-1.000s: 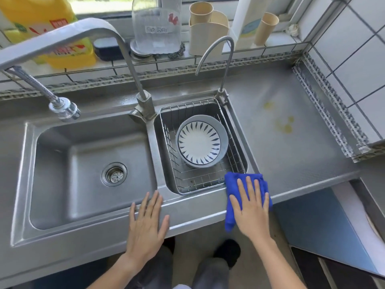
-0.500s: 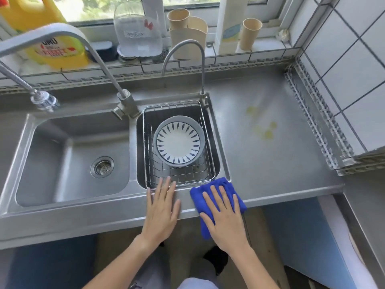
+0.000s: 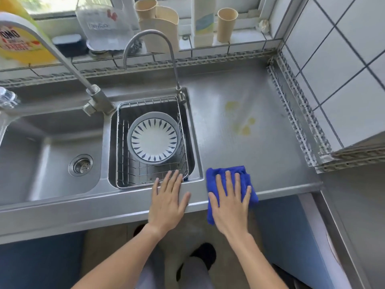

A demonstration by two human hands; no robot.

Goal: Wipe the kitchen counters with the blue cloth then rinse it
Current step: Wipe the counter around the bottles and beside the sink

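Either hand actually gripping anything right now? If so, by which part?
No grip. The right hand presses flat, fingers straight, on the near part of the blue cloth. The left hand rests flat on the counter edge.

The table (image 3: 260, 142) runs from the sinks on the left to the wall corner on the right. The large sink (image 3: 52, 163) lies left of the small sink (image 3: 194, 142), which holds a wire basket (image 3: 125, 176) with a plate (image 3: 154, 138) in it. Behind the sinks stand two taps (image 3: 150, 38), and behind those a ledge (image 3: 245, 43) carries a bottle (image 3: 18, 38) and cups (image 3: 226, 24). The cloth (image 3: 229, 171) lies on the table's front edge, right of the small sink, under the right hand (image 3: 231, 203). The left hand (image 3: 168, 201) rests on the rim before the basket. Stains (image 3: 243, 122) sit behind the cloth.
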